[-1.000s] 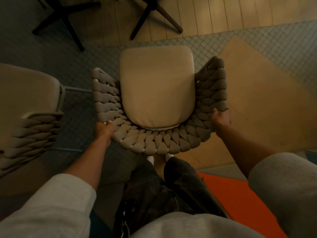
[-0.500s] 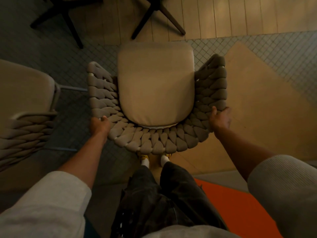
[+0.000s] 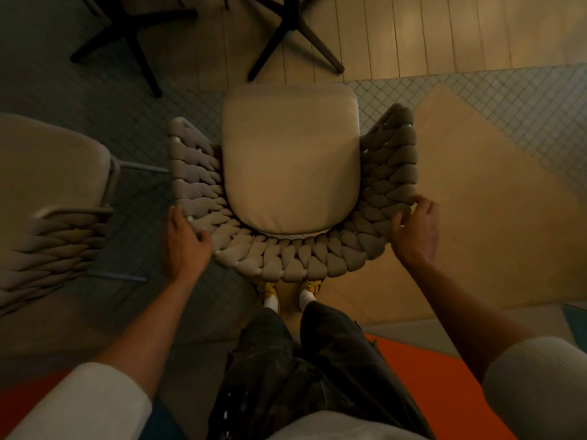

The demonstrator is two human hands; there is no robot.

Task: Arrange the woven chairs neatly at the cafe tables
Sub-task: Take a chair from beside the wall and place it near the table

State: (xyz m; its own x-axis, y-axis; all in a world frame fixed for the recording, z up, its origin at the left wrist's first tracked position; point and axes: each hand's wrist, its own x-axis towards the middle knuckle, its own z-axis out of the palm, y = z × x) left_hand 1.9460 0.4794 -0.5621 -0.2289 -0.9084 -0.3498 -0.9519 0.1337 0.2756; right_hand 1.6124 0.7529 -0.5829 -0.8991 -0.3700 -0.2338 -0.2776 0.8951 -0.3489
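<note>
A woven chair (image 3: pixel 287 249) stands on the floor (image 3: pixel 476 201) in the middle of the view, where grey tile meets a tan patch, with its cream cushion (image 3: pixel 290 160) facing up and its front toward the far wooden boards. The left hand (image 3: pixel 185 242) lies flat against the outer left rear of the woven back, fingers straight along the rim and thumb resting on the weave. The right hand (image 3: pixel 416 227) is at the outer right rear, its fingers bent with the tips touching the rim; I cannot tell whether it actually grips the weave. The person's feet (image 3: pixel 270 292) are just behind the chair. A second chair (image 3: pixel 47 192) stands near it toward the left edge of the floor. Two dark table bases (image 3: pixel 279 36) stand beyond the chair's front, at the far edge. An orange patch (image 3: pixel 413 376) lies at the near right.
</note>
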